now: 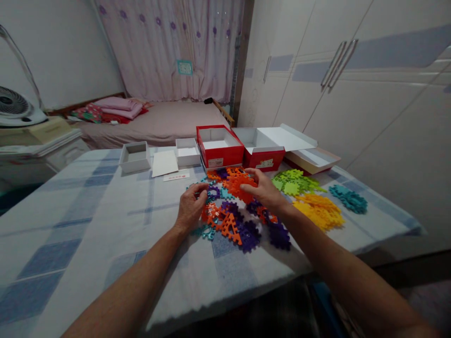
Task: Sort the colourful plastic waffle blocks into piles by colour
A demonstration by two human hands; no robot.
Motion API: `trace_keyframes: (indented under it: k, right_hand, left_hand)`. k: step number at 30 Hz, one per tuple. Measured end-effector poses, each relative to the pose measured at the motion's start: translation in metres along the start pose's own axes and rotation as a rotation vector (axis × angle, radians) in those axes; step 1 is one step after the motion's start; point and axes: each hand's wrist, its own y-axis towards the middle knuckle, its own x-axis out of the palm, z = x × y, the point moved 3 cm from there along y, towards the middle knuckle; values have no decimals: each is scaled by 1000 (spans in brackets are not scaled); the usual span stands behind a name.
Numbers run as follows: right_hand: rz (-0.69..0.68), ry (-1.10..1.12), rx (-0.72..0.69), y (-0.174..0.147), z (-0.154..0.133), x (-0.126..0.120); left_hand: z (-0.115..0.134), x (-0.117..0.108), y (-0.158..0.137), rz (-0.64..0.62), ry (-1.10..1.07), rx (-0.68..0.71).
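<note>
A mixed heap of flat, notched plastic building pieces lies in front of me. My right hand (265,188) grips an orange building piece (237,187) between thumb and fingers above the heap. At the heap's left side is my left hand (192,203), its fingers curled together; whatever they may hold is hidden. Close by lie a purple piece (249,234), an orange triangular piece (230,227) and a teal piece (204,232). To the right are sorted piles: lime green pieces (294,182), yellow pieces (319,211) and teal pieces (348,199).
Behind the heap stand an open red box (222,157) and a second red box (264,160) with its white lid folded back. Further left are a small white box (135,162), another white box (187,157) and a card (165,163). A checked cloth (88,225) covers the table.
</note>
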Motion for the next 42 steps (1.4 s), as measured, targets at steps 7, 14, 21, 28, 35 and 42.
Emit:
trace_keyframes:
  k: [7, 14, 21, 28, 35, 42]
  right_hand:
    - [-451, -313, -12, -52, -23, 18]
    - [-409, -468, -42, -54, -8, 37]
    - [-338, -433, -66, -57, -8, 42]
    - [-255, -404, -95, -60, -8, 52]
    - [-227, -256, -40, -61, -3, 57]
    - [-151, -3, 52, -54, 0, 29]
  left_hand:
    - [-6, 1, 1, -9, 31, 15]
    - [2, 5, -3, -132, 136, 129]
    - [8, 8, -6, -194, 238, 232]
    - [4, 7, -5, -240, 202, 250]
    - [8, 8, -4, -267, 170, 221]
    - [1, 2, -1, -179, 87, 30]
